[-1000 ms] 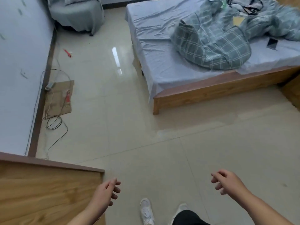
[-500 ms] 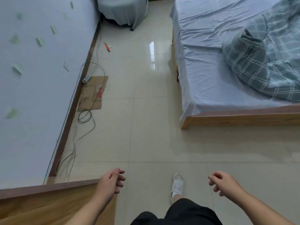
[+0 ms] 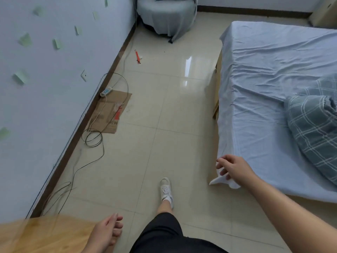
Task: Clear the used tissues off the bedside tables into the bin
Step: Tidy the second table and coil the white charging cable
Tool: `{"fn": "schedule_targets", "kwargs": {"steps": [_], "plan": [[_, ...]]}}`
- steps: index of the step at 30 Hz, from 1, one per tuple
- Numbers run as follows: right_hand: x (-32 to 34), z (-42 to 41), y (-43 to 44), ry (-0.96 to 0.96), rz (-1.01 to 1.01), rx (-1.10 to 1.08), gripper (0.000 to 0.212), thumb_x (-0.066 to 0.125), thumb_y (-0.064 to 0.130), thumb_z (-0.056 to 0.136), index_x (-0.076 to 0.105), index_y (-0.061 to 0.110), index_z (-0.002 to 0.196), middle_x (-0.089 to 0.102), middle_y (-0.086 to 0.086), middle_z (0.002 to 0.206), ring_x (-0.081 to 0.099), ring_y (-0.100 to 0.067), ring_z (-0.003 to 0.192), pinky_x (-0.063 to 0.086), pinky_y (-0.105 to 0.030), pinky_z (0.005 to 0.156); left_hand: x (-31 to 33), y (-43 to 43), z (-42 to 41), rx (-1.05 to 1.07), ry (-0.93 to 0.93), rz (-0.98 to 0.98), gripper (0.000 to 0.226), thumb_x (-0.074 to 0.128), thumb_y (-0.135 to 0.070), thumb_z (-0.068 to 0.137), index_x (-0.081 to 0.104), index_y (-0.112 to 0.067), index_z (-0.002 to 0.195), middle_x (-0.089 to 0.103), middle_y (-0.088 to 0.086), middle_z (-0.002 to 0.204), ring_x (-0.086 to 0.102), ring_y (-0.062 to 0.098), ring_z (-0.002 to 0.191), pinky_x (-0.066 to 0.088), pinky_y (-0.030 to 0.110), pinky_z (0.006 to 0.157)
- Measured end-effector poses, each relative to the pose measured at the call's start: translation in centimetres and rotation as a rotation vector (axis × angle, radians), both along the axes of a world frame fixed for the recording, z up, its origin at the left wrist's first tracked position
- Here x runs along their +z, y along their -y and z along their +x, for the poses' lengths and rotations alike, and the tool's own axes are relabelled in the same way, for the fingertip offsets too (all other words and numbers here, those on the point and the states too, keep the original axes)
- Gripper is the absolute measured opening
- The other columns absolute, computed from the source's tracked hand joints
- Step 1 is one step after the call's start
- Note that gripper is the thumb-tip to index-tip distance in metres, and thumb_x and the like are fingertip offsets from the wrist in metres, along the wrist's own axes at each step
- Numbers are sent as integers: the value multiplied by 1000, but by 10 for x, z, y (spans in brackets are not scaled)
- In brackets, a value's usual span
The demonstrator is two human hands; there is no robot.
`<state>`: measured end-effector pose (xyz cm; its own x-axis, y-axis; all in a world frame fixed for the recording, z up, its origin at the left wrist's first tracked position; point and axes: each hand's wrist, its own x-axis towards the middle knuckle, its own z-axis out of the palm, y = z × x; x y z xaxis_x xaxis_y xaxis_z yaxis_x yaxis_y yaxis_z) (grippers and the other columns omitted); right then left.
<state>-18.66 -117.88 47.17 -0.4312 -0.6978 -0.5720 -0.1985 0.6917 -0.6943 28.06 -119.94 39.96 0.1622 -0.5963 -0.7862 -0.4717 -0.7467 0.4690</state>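
No tissue, bin or bedside table shows in this view. My left hand (image 3: 107,232) hangs at the bottom beside a wooden furniture top (image 3: 40,234), fingers loosely curled and holding nothing. My right hand (image 3: 235,168) reaches out in front of the near corner of the bed (image 3: 264,88), fingers loosely curled. A pale pointed corner of the bed sheet (image 3: 217,182) shows just under its fingers. I cannot tell whether the fingers touch it. My leg and white shoe (image 3: 166,190) are on the tiled floor between the hands.
A checked quilt (image 3: 313,128) lies on the bed at the right. Along the left wall run black cables (image 3: 93,139), a power strip (image 3: 106,91) and flat cardboard (image 3: 111,112). A covered round chair (image 3: 167,13) stands in the far corner. An orange item (image 3: 137,56) lies on the floor.
The view has swung left and moved toward the bed. My right hand has risen and reached out to the bed's near corner. My left hand has stayed low by the wooden top.
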Motion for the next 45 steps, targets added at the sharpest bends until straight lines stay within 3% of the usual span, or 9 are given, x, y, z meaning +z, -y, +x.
{"fn": "schedule_targets", "kwargs": {"steps": [3, 8, 16, 19, 26, 31, 36, 41, 45], "plan": [[-3, -26, 57, -33, 40, -1, 16, 61, 21, 102, 74, 13, 95, 78, -4, 86, 70, -22, 70, 56, -38, 62, -6, 86, -43, -46, -39, -17, 34, 50, -25, 111, 75, -4, 103, 73, 15, 86, 58, 25, 64, 41, 27, 52], [-10, -63, 104, -43, 225, -3, 19, 57, 29, 105, 71, 17, 99, 76, -3, 92, 73, -24, 80, 59, -30, 63, 32, 246, -129, -249, -128, -77, 33, 47, -27, 111, 73, -8, 104, 71, 11, 90, 57, 21, 69, 42, 28, 55], [-51, -140, 175, 122, 460, -192, 25, 58, 24, 103, 73, 5, 95, 76, -13, 94, 68, -26, 67, 52, -31, 56, 65, 468, -282, -386, -196, -255, 34, 48, -38, 110, 76, -20, 102, 78, 2, 91, 67, 16, 74, 52, 32, 62], [-63, -187, 237, 154, 443, -214, 24, 59, 21, 103, 72, 1, 96, 75, -20, 97, 62, -25, 63, 47, -32, 56, 63, 533, -335, -400, -175, -278, 34, 49, -40, 109, 77, -22, 100, 79, 1, 89, 69, 14, 72, 54, 31, 61], [-22, -297, 434, 94, 330, -40, 22, 54, 25, 106, 69, 10, 102, 73, -11, 98, 68, -24, 77, 55, -32, 63, 67, 647, -405, -386, -109, -267, 34, 48, -43, 108, 77, -28, 100, 80, -5, 90, 72, 14, 75, 56, 30, 61], [15, -357, 594, 50, 182, 30, 24, 56, 26, 105, 70, 7, 102, 75, -8, 96, 68, -20, 74, 53, -32, 61, 48, 704, -414, -325, -65, -169, 31, 51, -37, 109, 77, -24, 101, 79, 3, 92, 69, 18, 73, 54, 30, 59], [11, -404, 735, -21, 99, 66, 22, 57, 30, 104, 71, 13, 101, 76, -2, 94, 71, -17, 75, 56, -29, 60, 7, 786, -430, -258, -21, -88, 28, 53, -29, 109, 78, -17, 101, 78, 10, 92, 65, 20, 68, 50, 31, 56], [0, -444, 822, -34, 176, 26, 21, 55, 33, 105, 70, 18, 103, 75, 0, 96, 73, -20, 81, 62, -36, 69, -4, 912, -487, -342, -54, -63, 25, 55, -26, 108, 77, -17, 101, 77, 8, 92, 64, 20, 69, 48, 30, 57], [-2, -473, 851, -29, 240, -25, 19, 54, 34, 105, 69, 22, 102, 74, 1, 95, 73, -18, 81, 60, -29, 65, 27, 1033, -563, -449, -106, -124, 24, 54, -27, 108, 76, -20, 103, 78, 6, 95, 66, 19, 74, 50, 31, 61]]}}
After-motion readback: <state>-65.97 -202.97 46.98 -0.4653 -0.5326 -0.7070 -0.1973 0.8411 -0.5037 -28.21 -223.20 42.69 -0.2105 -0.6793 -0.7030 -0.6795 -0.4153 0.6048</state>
